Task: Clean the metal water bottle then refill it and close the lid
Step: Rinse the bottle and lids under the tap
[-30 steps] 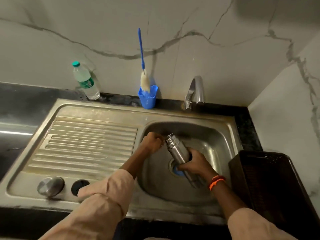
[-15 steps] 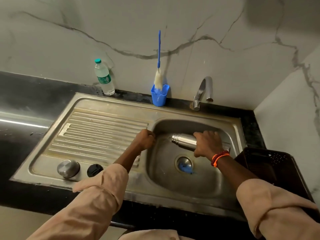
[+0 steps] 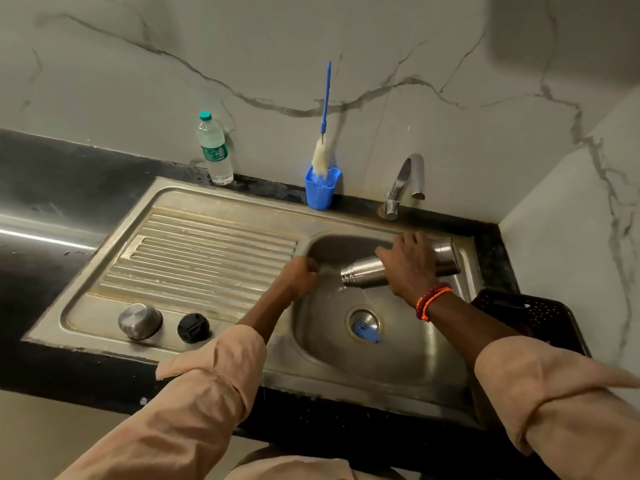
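Metal bottle (image 3: 367,271) on its side over sink basin (image 3: 398,362), mouth left, draining; right hand (image 3: 408,265) fingers wrapped round mid-body, left hand (image 3: 299,277) fisted, apparently empty; likely rigid, light, wet-slick, so mid-body grip safest.

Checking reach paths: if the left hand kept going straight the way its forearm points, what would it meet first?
Most likely the open mouth of the horizontal steel water bottle held by the right hand. The left hand, fisted at the sink basin's edge, points up-right toward it; depth is unclear.
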